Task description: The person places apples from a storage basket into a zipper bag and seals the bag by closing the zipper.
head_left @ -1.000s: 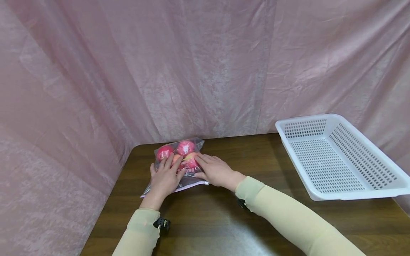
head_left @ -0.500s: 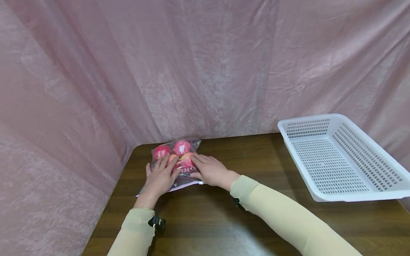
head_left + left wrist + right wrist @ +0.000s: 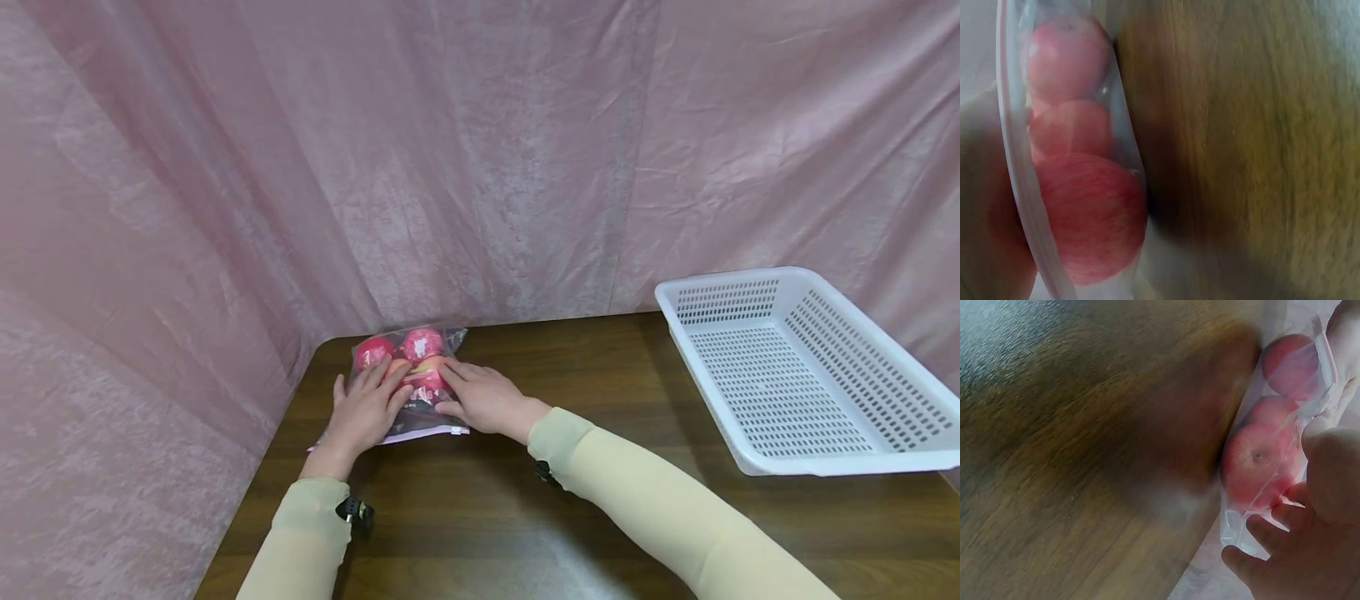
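A clear zip bag (image 3: pixel 420 419) of red apples (image 3: pixel 422 343) lies near the table's far left corner, its lilac slider edge towards me. My left hand (image 3: pixel 363 414) rests on the bag's left side with fingers spread over the apples. On the right side, my right hand (image 3: pixel 483 398) touches the bag with extended fingers. In the left wrist view, an apple (image 3: pixel 1094 219) shows through the plastic beside the zip strip (image 3: pixel 1019 169). The right wrist view has an apple (image 3: pixel 1259 461) close to the right hand's fingers. The palms hide part of the bag.
A white perforated plastic basket (image 3: pixel 738 454) stands on the right of the brown wooden table (image 3: pixel 465 517). Pink curtains (image 3: pixel 480 167) hang right behind the table and along its left side. Each wrist wears a black strapped device (image 3: pixel 356 511).
Both hands and the bag of apples have slid a little to the left across the table. The hands stay on the bag, and the basket appears slightly further right as the view shifts.
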### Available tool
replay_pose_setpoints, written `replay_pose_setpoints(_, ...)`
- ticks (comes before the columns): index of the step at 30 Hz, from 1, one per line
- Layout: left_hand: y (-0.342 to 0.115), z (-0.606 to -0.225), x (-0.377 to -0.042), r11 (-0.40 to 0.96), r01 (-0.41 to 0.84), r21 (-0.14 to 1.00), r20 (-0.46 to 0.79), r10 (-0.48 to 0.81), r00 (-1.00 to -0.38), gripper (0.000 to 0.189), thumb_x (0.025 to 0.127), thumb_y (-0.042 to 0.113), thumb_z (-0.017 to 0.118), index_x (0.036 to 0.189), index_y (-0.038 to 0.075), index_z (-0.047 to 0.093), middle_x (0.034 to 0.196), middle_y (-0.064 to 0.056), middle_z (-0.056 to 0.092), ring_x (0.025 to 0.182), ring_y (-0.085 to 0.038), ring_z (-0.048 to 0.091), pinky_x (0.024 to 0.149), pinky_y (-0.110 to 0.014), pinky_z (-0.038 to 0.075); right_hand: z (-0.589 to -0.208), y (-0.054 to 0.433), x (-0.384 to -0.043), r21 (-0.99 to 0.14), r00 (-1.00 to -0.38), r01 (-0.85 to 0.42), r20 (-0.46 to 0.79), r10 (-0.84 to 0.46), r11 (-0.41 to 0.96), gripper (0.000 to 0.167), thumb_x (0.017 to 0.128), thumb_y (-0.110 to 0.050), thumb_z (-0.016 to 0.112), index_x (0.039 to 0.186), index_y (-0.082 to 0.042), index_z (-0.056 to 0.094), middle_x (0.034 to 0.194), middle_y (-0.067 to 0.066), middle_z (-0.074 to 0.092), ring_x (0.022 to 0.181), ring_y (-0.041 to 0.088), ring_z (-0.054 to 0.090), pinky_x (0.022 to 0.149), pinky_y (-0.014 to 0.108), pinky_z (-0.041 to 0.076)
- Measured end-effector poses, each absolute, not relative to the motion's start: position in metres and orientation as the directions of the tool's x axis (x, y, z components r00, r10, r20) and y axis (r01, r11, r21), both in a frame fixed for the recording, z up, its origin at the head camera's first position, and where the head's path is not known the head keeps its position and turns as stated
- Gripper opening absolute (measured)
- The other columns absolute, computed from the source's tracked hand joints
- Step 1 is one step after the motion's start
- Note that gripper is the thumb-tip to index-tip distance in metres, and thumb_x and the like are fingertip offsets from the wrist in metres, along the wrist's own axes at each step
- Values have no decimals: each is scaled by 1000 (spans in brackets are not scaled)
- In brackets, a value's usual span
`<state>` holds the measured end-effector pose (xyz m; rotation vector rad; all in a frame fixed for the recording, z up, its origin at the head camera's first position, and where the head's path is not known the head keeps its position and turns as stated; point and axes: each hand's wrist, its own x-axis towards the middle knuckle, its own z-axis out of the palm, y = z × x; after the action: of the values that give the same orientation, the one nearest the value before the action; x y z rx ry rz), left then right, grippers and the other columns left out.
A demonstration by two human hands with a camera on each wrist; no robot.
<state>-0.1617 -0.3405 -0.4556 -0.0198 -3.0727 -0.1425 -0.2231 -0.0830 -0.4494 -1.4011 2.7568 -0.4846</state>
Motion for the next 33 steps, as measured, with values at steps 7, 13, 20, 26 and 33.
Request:
replay_pose_setpoints(7,-318,-449,-153,996,-29,80,197,-44,-979,52,110,34,65,160,18,60,171,-27,39,160,-51,30,123,-82,5,-452,-87,-218,-271,-599,-785,102,-794,557,81,112,-58,55,172,-7,36,178,15,32,160,31,40,126,49,38)
replay_pose_setpoints(13,-289,-443,-148,991,-6,133,306,-47,-951,46,108,24,71,151,9,67,155,-31,54,143,-55,50,119,-79,28,-453,-88,-215,-285,-608,-777,103,-787,562,84,111,-58,57,172,-7,34,179,15,30,159,33,42,124,50,40)
replay_pose_setpoints(20,-294,-448,-155,991,-48,128,162,-69,-984,62,110,35,67,166,12,51,170,-31,37,158,-52,33,125,-78,11,-455,-86,-220,-316,-600,-773,83,-796,550,83,111,-58,56,173,-8,33,180,14,29,162,32,36,127,51,36)
replay_pose_setpoints(26,-308,-452,-160,987,-99,126,94,-111,-989,67,113,39,60,171,13,41,175,-30,26,163,-53,20,126,-76,1,-452,-77,-217,-311,-585,-782,71,-808,539,81,112,-58,56,174,-11,33,180,10,30,164,28,32,128,53,32)
replay_pose_setpoints(33,-321,-449,-162,985,-97,144,98,-111,-989,68,112,40,60,171,12,40,175,-31,24,163,-54,18,126,-77,0,-448,-58,-217,-258,-594,-790,94,-799,557,81,113,-61,51,175,-13,31,180,9,31,165,26,30,130,53,28)
